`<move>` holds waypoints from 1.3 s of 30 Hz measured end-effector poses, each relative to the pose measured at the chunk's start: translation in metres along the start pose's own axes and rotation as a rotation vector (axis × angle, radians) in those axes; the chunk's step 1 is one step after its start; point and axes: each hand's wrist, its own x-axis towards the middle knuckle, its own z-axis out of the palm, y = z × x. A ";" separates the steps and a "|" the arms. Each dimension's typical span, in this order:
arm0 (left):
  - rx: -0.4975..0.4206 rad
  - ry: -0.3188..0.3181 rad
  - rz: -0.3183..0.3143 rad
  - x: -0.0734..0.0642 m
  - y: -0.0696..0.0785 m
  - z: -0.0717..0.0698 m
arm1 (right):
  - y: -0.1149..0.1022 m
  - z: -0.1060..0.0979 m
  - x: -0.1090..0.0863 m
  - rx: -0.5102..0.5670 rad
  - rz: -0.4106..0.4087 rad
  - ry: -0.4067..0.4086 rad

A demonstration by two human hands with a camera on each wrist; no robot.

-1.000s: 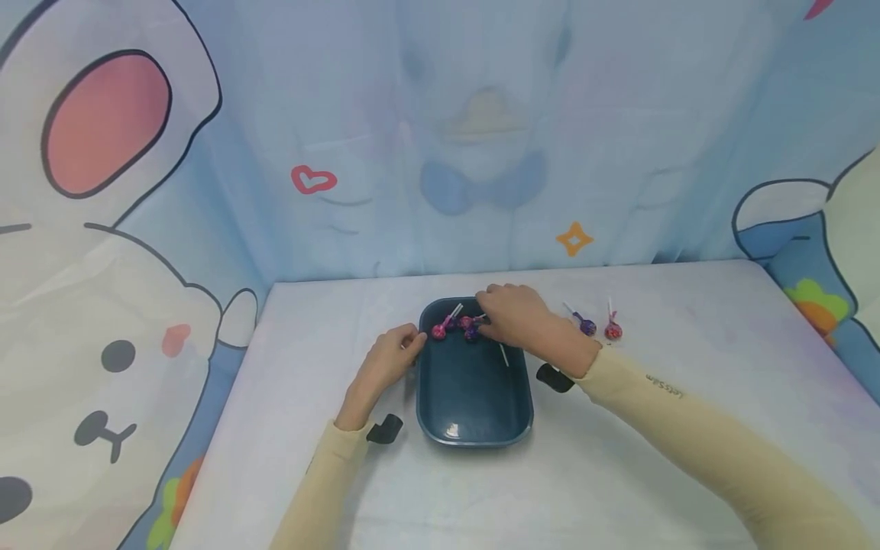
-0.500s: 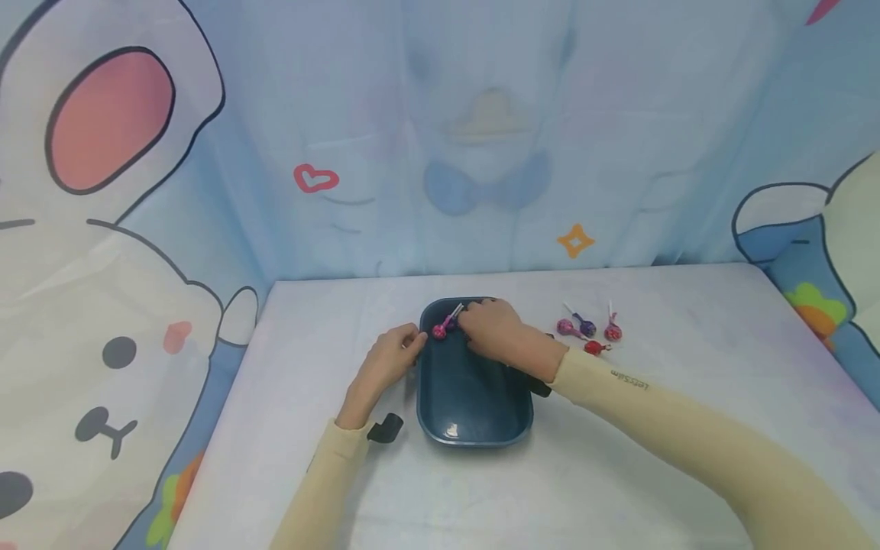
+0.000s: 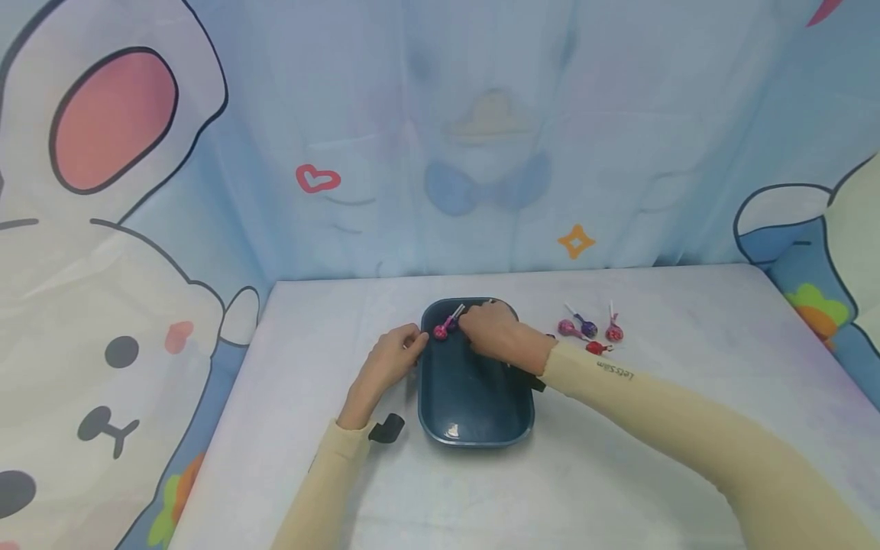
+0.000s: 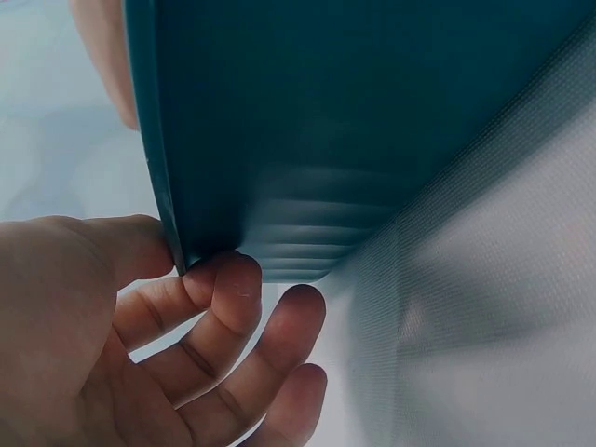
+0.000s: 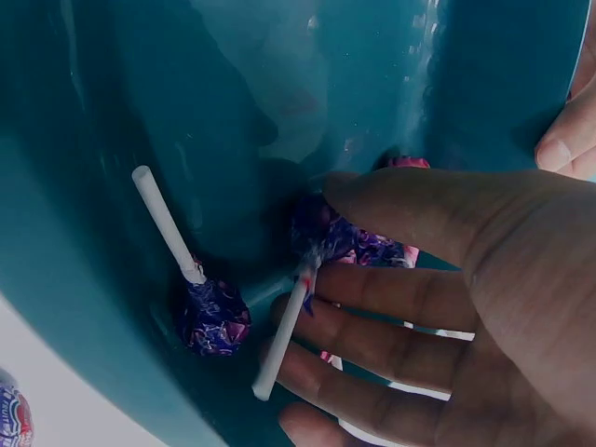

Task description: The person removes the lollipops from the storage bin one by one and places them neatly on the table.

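Observation:
A dark teal tray point(image 3: 474, 409) stands on the table. My left hand point(image 3: 388, 357) pinches its left rim between thumb and index finger, the thumb on the rim and the other fingers curled below it, as the left wrist view shows. My right hand point(image 3: 500, 333) reaches into the far end of the tray. In the right wrist view its thumb and fingers pinch a purple-wrapped lollipop point(image 5: 315, 226) with a white stick. Another purple lollipop point(image 5: 214, 317) lies beside the hand in the tray. A pink lollipop point(image 3: 441, 331) rests by the far left corner; others are partly hidden.
Right of the tray, several lollipops lie on the white tabletop, among them a purple lollipop point(image 3: 588, 329), a pink lollipop point(image 3: 567, 328) and a red lollipop point(image 3: 595, 347). A printed cloth backdrop point(image 3: 481, 229) rises behind the table.
A pink and a red lollipop have appeared on the table right of the tray. My right hand has moved left, deeper into the tray. The left hand keeps its place on the rim.

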 end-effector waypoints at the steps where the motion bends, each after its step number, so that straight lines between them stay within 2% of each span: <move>1: 0.000 0.003 0.000 0.000 0.000 0.000 | 0.000 0.000 0.001 0.002 -0.003 0.000; 8: -0.006 0.005 0.001 0.000 0.000 0.000 | -0.001 0.002 0.004 0.023 -0.017 -0.008; 18: 0.019 0.019 0.025 -0.001 0.001 -0.001 | -0.002 0.003 0.006 0.023 -0.003 -0.039; 28: 0.020 0.014 0.019 -0.001 0.002 0.000 | 0.004 0.004 0.008 0.046 0.011 -0.061; 32: 0.024 0.015 0.016 -0.001 0.002 0.000 | 0.008 0.000 0.006 0.058 0.023 -0.063; 39: 0.019 0.013 0.008 -0.001 0.002 0.000 | 0.019 -0.016 -0.002 0.150 0.007 -0.025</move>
